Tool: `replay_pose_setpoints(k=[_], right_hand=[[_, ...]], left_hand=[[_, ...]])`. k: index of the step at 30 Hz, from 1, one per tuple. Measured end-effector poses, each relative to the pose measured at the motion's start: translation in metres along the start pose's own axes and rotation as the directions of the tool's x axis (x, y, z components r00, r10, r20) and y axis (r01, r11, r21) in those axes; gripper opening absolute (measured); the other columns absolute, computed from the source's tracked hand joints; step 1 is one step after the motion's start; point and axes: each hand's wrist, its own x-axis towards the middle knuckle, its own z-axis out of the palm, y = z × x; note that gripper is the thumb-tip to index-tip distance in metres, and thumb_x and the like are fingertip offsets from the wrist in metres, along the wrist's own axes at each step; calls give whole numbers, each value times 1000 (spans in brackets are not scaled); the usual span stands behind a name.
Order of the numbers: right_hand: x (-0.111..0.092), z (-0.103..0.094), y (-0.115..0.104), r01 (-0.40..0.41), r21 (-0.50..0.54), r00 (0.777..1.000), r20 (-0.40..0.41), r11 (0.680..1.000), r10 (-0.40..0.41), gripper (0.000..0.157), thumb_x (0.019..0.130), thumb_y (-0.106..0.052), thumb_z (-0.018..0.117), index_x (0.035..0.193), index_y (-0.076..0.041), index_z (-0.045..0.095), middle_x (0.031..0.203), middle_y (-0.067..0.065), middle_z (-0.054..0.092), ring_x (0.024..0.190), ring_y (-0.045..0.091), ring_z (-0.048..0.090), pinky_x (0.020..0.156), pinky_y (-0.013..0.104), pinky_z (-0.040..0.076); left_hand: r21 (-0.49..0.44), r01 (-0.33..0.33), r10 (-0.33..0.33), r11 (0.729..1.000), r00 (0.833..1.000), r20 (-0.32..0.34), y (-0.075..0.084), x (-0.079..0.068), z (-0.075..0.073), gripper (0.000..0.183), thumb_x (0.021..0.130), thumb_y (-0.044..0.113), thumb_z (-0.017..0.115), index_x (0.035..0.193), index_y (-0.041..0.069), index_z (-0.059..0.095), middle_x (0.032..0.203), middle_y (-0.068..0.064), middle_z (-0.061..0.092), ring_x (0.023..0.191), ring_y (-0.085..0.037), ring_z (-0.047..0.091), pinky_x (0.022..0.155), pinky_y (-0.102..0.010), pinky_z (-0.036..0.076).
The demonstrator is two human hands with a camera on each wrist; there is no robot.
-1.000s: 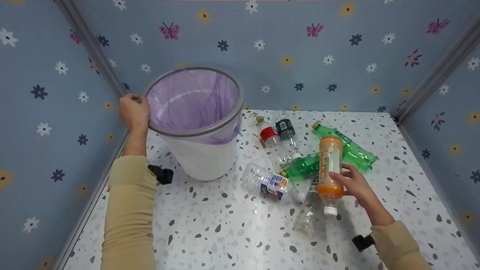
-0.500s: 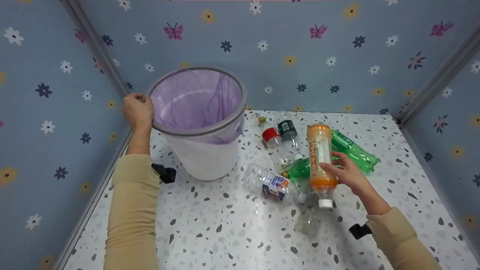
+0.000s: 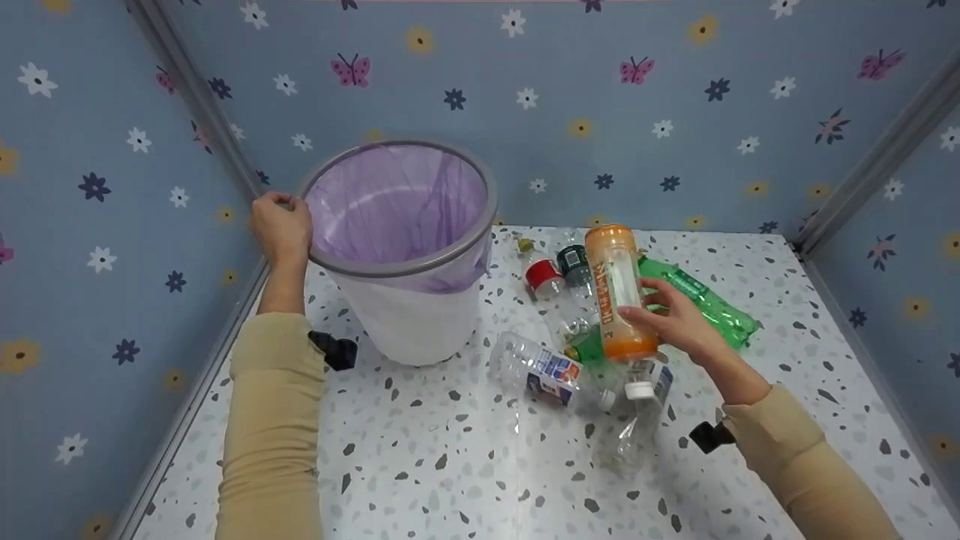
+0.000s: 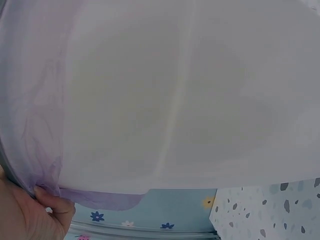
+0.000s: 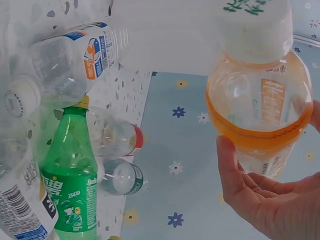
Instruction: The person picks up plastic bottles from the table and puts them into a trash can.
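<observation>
My left hand (image 3: pixel 282 229) pinches the left side of the rim of a white trash can (image 3: pixel 409 322), lined with a purple bag (image 3: pixel 397 202). In the left wrist view, the thumb and fingers grip the bag's edge at the rim. My right hand (image 3: pixel 675 319) holds an orange-labelled plastic bottle (image 3: pixel 616 292) above the other bottles, its white cap pointing down toward me. Below it lie a clear bottle with a blue and orange label (image 3: pixel 551 371), another clear bottle (image 3: pixel 637 431) and green bottles (image 3: pixel 705 300), one partly hidden behind the held bottle.
A red-labelled bottle (image 3: pixel 543 277) and a dark-labelled bottle (image 3: pixel 573 259) lie right of the can. The speckled white tabletop (image 3: pixel 420 465) meets blue flowered panels (image 3: pixel 555 97) at the back and both sides.
My right hand has carried the orange-labelled bottle left and away from me, over the pile. The left hand keeps its hold on the can's rim.
</observation>
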Motion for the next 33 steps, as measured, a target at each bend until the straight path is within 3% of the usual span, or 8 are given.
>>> replay_pose_setpoints(k=[15, 33], right_hand=[[20, 2, -40, 47, -78, 999, 30, 996, -44, 78, 79, -43, 62, 136, -6, 25, 118, 20, 43, 99, 31, 47, 76, 40, 46], [42, 11, -84, 46, -53, 998, 52, 998, -43, 79, 75, -46, 65, 136, -14, 26, 119, 14, 43, 97, 29, 48, 76, 37, 45]], left_hand=[[-15, -4, 4, 1000, 1000, -10, -1, -1, 0, 28, 90, 12, 45, 108, -5, 57, 108, -19, 57, 94, -27, 52, 81, -36, 40], [-14, 14, -14, 1000, 1000, 5, 0, -2, 0, 27, 90, 11, 45, 109, -4, 56, 109, -18, 56, 97, -27, 52, 83, -36, 41]])
